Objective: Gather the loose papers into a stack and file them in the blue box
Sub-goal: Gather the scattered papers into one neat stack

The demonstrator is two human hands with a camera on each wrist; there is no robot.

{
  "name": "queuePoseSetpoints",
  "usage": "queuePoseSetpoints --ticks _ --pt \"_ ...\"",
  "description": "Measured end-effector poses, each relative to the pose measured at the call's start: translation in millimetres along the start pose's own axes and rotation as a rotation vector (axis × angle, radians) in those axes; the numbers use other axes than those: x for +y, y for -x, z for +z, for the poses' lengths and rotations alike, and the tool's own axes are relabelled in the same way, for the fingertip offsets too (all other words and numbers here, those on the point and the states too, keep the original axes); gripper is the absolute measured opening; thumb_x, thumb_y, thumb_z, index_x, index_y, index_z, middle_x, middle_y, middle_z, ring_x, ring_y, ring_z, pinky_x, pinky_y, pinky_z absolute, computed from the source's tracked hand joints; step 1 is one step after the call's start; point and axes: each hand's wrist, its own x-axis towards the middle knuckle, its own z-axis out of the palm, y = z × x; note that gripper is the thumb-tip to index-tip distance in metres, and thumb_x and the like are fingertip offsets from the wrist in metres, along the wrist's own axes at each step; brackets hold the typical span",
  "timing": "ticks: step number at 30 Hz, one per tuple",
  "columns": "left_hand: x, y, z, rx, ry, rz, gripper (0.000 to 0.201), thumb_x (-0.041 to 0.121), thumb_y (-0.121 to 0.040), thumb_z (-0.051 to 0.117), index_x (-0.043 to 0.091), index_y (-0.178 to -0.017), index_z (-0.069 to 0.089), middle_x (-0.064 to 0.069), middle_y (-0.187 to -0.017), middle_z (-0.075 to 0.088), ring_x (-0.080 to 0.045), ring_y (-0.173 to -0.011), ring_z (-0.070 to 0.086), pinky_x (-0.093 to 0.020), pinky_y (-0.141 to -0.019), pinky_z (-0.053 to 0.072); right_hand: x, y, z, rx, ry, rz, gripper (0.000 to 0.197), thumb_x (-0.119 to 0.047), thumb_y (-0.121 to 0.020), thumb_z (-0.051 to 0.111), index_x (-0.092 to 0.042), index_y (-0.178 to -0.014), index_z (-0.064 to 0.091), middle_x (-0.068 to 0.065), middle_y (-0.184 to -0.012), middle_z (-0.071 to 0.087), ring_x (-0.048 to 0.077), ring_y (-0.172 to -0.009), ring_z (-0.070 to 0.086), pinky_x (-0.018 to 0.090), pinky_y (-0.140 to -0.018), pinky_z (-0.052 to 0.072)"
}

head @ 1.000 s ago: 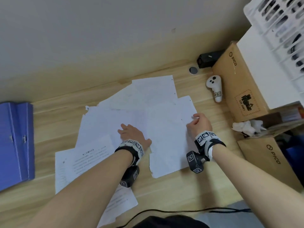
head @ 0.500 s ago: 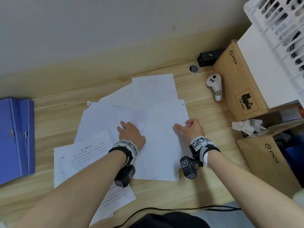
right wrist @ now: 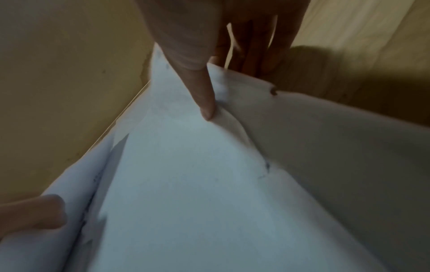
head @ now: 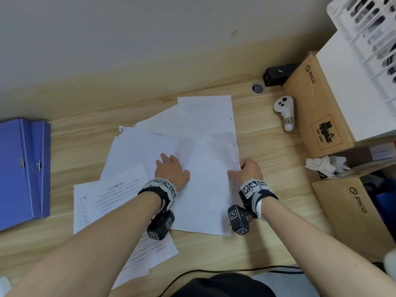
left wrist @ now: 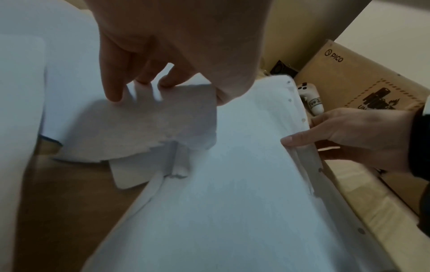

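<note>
Several white papers lie fanned out on the wooden desk [head: 267, 146]. A blank top sheet [head: 205, 189] covers their middle, and printed sheets [head: 115, 196] stick out at the lower left. My left hand [head: 169, 166] rests on the pile with straight fingers; in the left wrist view its fingertips [left wrist: 114, 95] press a sheet down. My right hand [head: 237, 170] pinches the top sheet's punched right edge, with the thumb [right wrist: 206, 108] on top and the fingers beneath. The blue box [head: 21, 172] lies flat at the desk's left end, away from both hands.
A cardboard box [head: 317, 103] and a white controller [head: 284, 112] stand right of the papers, with a black device [head: 278, 75] behind them. A second cardboard box [head: 353, 215] and crumpled tissue [head: 323, 166] lie at the right. A black cable [head: 214, 272] runs along the front edge.
My right hand has drawn the top sheet left and turned it more upright over the pile. The left hand has kept pressing on the papers.
</note>
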Motion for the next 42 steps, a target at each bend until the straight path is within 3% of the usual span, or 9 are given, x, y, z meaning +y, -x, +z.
queuePoseSetpoints --ticks 3,6,9,16,20,25,31,36,42 --pt "-7 0 -3 0.003 0.018 0.034 0.067 0.038 -0.098 0.031 0.005 -0.153 0.014 -0.02 -0.164 -0.003 -0.043 -0.147 0.014 -0.047 -0.108 0.036 1 2 1 -0.032 -0.118 -0.003 0.027 -0.015 -0.071 0.069 -0.019 -0.096 0.06 -0.005 -0.083 0.063 0.015 -0.069 0.058 0.02 -0.051 0.036" --pt "-14 2 -13 -0.05 0.075 0.081 0.053 0.031 -0.101 0.023 0.006 -0.148 0.027 -0.019 -0.163 0.006 -0.041 -0.144 0.023 -0.046 -0.111 0.033 0 7 -3 -0.042 -0.132 -0.053 0.008 -0.014 -0.074 0.066 -0.013 -0.082 0.067 0.003 -0.076 0.068 0.021 -0.066 0.057 0.022 -0.051 0.038" --pt "-18 13 -37 -0.087 0.238 0.114 0.045 0.022 -0.104 0.02 0.001 -0.133 0.047 -0.019 -0.148 0.04 -0.037 -0.132 0.042 -0.041 -0.109 0.035 -3 11 -12 -0.007 -0.174 -0.033 0.009 -0.016 -0.072 0.06 -0.013 -0.071 0.068 0.004 -0.068 0.069 0.022 -0.058 0.055 0.024 -0.051 0.04" --pt "-28 58 -117 0.297 0.962 0.202 0.031 0.024 -0.099 0.033 0.007 -0.092 0.058 -0.006 -0.085 0.057 -0.026 -0.083 0.051 -0.033 -0.07 0.04 -14 17 -35 0.047 -0.187 -0.051 0.019 -0.021 -0.076 0.057 -0.009 -0.081 0.07 0.014 -0.075 0.071 0.03 -0.064 0.065 0.028 -0.057 0.047" --pt "-50 86 -146 0.377 1.324 0.227 0.031 0.028 -0.1 0.036 0.012 -0.107 0.061 -0.014 -0.116 0.067 -0.029 -0.104 0.063 -0.047 -0.092 0.052 -24 23 -42 0.047 -0.175 -0.091 0.018 -0.023 -0.08 0.053 -0.011 -0.077 0.065 0.011 -0.07 0.066 0.033 -0.065 0.061 0.032 -0.059 0.046" --pt "-94 95 -134 0.57 1.294 0.105 0.029 0.011 -0.1 0.036 0.008 -0.119 0.057 -0.008 -0.116 0.065 -0.027 -0.103 0.061 -0.039 -0.089 0.05 -48 33 -61 0.131 -0.148 -0.123 0.021 -0.018 -0.085 0.051 -0.004 -0.075 0.063 0.008 -0.062 0.054 0.029 -0.058 0.049 0.03 -0.054 0.036" --pt "-143 88 -60 0.445 1.025 -0.1 0.037 -0.002 -0.089 0.042 0.003 -0.121 0.06 -0.016 -0.116 0.066 -0.037 -0.105 0.063 -0.035 -0.08 0.049 -73 52 -101 0.296 -0.129 -0.231 0.019 -0.021 -0.08 0.049 -0.006 -0.071 0.056 0.015 -0.064 0.055 0.036 -0.064 0.049 0.031 -0.056 0.037" --pt "-162 92 -11 0.241 0.893 -0.158 0.017 0.0 -0.088 0.043 0.008 -0.08 0.055 -0.012 -0.08 0.059 -0.027 -0.065 0.05 -0.026 -0.053 0.033 -104 80 -119 0.427 -0.147 -0.476 0.018 -0.028 -0.084 0.054 -0.014 -0.075 0.062 0.003 -0.073 0.058 0.023 -0.068 0.05 0.029 -0.061 0.036" --pt "-177 93 30 0.178 0.873 -0.171 0.013 0.006 -0.088 0.048 0.013 -0.089 0.059 -0.007 -0.088 0.065 -0.027 -0.073 0.058 -0.025 -0.055 0.04 -102 119 -47 0.162 -0.154 -0.682 0.01 -0.028 -0.082 0.067 -0.019 -0.082 0.068 -0.006 -0.073 0.065 0.013 -0.067 0.058 0.028 -0.063 0.047"
